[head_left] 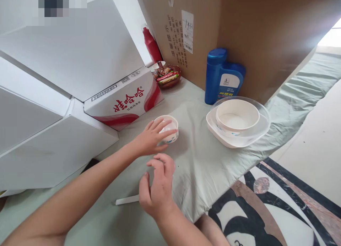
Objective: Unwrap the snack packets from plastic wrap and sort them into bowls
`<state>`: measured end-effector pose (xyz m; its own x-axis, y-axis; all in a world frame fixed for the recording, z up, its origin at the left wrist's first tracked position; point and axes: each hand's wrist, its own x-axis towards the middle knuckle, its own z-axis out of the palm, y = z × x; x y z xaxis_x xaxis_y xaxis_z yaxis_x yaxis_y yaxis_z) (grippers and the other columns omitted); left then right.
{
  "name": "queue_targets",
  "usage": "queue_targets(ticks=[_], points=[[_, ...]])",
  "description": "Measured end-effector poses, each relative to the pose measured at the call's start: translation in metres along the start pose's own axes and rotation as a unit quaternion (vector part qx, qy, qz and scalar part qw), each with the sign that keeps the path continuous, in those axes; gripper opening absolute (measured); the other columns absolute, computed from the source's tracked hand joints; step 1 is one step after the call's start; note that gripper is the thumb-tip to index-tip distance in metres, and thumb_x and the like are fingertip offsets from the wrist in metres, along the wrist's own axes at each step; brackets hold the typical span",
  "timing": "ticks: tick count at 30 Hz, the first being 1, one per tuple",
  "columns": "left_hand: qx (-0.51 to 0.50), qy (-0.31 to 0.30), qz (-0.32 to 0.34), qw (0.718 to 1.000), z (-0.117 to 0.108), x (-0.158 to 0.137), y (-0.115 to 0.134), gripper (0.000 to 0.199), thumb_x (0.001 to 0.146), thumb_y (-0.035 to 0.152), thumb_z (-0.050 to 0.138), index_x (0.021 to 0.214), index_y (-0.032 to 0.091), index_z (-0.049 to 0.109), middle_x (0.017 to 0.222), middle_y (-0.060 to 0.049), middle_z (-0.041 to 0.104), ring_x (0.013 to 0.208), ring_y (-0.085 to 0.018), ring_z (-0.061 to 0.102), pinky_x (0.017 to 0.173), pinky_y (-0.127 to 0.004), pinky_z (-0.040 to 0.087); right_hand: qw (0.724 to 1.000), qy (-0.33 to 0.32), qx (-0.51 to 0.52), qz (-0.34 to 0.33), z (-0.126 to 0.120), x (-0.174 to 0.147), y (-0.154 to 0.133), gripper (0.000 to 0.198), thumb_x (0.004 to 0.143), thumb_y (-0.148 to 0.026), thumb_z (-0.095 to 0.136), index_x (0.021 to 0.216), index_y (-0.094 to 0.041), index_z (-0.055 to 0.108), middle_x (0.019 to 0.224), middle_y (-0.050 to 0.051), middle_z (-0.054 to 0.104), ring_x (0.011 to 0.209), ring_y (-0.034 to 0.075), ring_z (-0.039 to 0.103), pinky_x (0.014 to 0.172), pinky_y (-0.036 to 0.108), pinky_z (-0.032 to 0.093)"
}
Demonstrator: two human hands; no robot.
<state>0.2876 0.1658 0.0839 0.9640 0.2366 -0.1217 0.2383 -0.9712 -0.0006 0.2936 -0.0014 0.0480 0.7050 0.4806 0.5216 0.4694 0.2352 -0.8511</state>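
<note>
Head view. From where I stand, the step in hand appears to be handling the small bowl point(173, 136), which sits on the cloth-covered counter point(197, 157) just in front of the white box point(128, 100) with red lettering. The left hand point(153, 137) is over the near-left side of this bowl, palm down. Its grip is spread, with the fingers fanned across the opening; whether they press on the rim, I cannot tell.

The right hand point(159, 189) is nearer the person's body. Its grip is part-curled, thumb tip apart from the fingers, and no held thing shows in it. A white strip point(127, 200) lies beside it on the counter; the strip's right end is hidden behind the hand.

To the right, and well apart from both hands, a large bowl point(237, 114) rests within a clear dish point(264, 120), with a white tray point(226, 141) beneath. A blue bottle point(213, 77) stands just behind.

In my judgement, any lift of the small bowl calls for closing the left thumb and fingers on its wall, with the bowl held level.
</note>
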Motion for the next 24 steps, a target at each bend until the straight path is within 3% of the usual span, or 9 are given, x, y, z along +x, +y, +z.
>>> queue_targets(ticks=[3,5,8,12,14,15,17,19,24], points=[[0.016,0.010,-0.032,0.999,-0.002,0.062,-0.017,0.060,0.093,0.025,0.053,0.151,0.037,0.044,0.166,-0.007,0.031,0.155,-0.034,0.022,0.121,-0.064,0.020,1.000,-0.006,-0.009,-0.014,0.005,-0.002,0.000,0.027,0.078,-0.008,0.047,0.102,-0.020,0.051,0.107,0.007,0.051,0.099,0.020,0.055,0.085,0.038,0.048],[0.034,0.042,-0.120,0.991,-0.009,0.097,-0.026,0.070,0.088,0.017,0.056,0.154,0.033,0.040,0.169,-0.010,0.024,0.156,-0.038,0.017,0.120,-0.069,0.012,1.000,-0.009,-0.014,-0.019,0.008,-0.001,0.002,0.028,0.078,-0.008,0.047,0.102,-0.020,0.051,0.106,0.007,0.050,0.097,0.019,0.055,0.083,0.038,0.048],[0.012,0.091,-0.114,0.989,-0.017,0.114,-0.027,0.073,0.084,0.019,0.059,0.153,0.023,0.038,0.165,-0.016,0.028,0.152,-0.037,0.025,0.121,-0.060,0.019,1.000,-0.015,-0.013,-0.012,0.012,0.002,0.004,0.028,0.078,-0.008,0.047,0.102,-0.020,0.051,0.105,0.007,0.051,0.095,0.019,0.056,0.082,0.037,0.048],[-0.048,0.147,-0.060,0.986,-0.014,0.059,-0.015,0.034,0.086,0.024,0.052,0.119,0.017,0.059,0.123,-0.015,0.062,0.113,-0.028,0.057,0.098,-0.043,0.044,1.000,-0.027,0.001,-0.009,0.013,0.002,0.002,0.026,0.078,-0.008,0.047,0.101,-0.020,0.052,0.102,0.007,0.054,0.094,0.019,0.057,0.081,0.035,0.046],[-0.076,0.169,-0.120,0.975,-0.009,0.009,-0.012,0.001,0.080,0.021,0.055,0.081,0.021,0.054,0.088,-0.007,0.060,0.082,-0.022,0.054,0.077,-0.035,0.043,0.999,-0.045,0.002,-0.018,0.011,-0.001,0.001,0.025,0.079,-0.010,0.048,0.100,-0.020,0.055,0.097,0.006,0.056,0.091,0.018,0.057,0.078,0.034,0.043],[-0.100,0.181,-0.178,0.962,-0.007,-0.019,-0.011,0.015,0.077,0.017,0.053,0.068,0.023,0.042,0.073,-0.002,0.051,0.070,-0.018,0.046,0.070,-0.032,0.039,0.998,-0.062,-0.003,-0.027,0.011,-0.003,0.001,0.024,0.079,-0.011,0.049,0.100,-0.021,0.056,0.094,0.005,0.058,0.088,0.018,0.056,0.076,0.033,0.042],[-0.153,0.207,-0.316,0.913,-0.003,-0.077,-0.006,0.034,0.073,0.014,0.051,0.058,0.023,0.023,0.056,0.004,0.026,0.057,-0.014,0.026,0.060,-0.030,0.027,0.993,-0.103,-0.028,-0.045,0.009,-0.010,0.000,0.022,0.080,-0.014,0.051,0.099,-0.023,0.059,0.088,0.003,0.062,0.082,0.019,0.055,0.072,0.032,0.038],[-0.207,0.213,-0.399,0.867,0.002,-0.133,0.007,0.037,0.072,0.015,0.053,0.058,0.023,0.020,0.055,0.005,0.020,0.055,-0.013,0.020,0.056,-0.030,0.021,0.987,-0.136,-0.062,-0.055,0.008,-0.018,0.000,0.019,0.081,-0.015,0.052,0.096,-0.023,0.060,0.083,0.002,0.065,0.078,0.019,0.054,0.070,0.032,0.035],[-0.377,0.329,-0.613,0.612,0.033,-0.246,0.051,0.046,0.064,0.020,0.061,0.055,0.023,0.017,0.056,0.006,0.016,0.053,-0.009,0.017,0.052,-0.026,0.018,0.969,-0.208,-0.048,-0.122,0.010,-0.046,-0.007,0.024,0.080,-0.007,0.048,0.064,-0.023,0.040,0.053,-0.005,0.047,0.053,0.012,0.043,0.061,0.027,0.032]])
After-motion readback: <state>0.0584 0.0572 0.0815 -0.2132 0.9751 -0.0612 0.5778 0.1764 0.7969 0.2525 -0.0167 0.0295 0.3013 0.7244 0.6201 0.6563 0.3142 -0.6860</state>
